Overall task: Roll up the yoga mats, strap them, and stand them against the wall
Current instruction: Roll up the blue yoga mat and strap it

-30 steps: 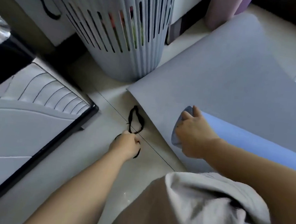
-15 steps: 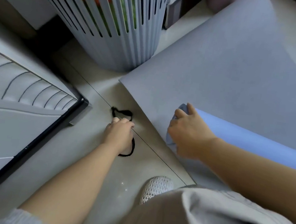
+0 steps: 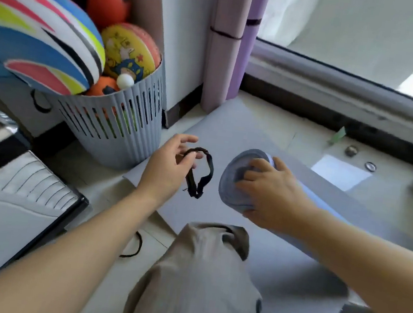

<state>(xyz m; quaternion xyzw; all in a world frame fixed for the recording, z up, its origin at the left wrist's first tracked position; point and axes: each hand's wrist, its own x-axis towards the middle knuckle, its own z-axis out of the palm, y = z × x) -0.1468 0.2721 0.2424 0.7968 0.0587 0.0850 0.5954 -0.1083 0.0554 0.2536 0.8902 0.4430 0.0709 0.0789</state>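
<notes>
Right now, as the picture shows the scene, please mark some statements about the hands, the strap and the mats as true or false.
1. The left hand holds a black strap. True.
2. The right hand is open and holds nothing. False: it grips the end of the rolled grey-blue mat.
3. Two rolled mats stand upright at the wall, each with a dark band round it. True.
4. The black strap is already round the rolled grey-blue mat. False: it hangs from the left hand, apart from that mat.
5. The slatted basket is empty. False: it holds balls.
</notes>
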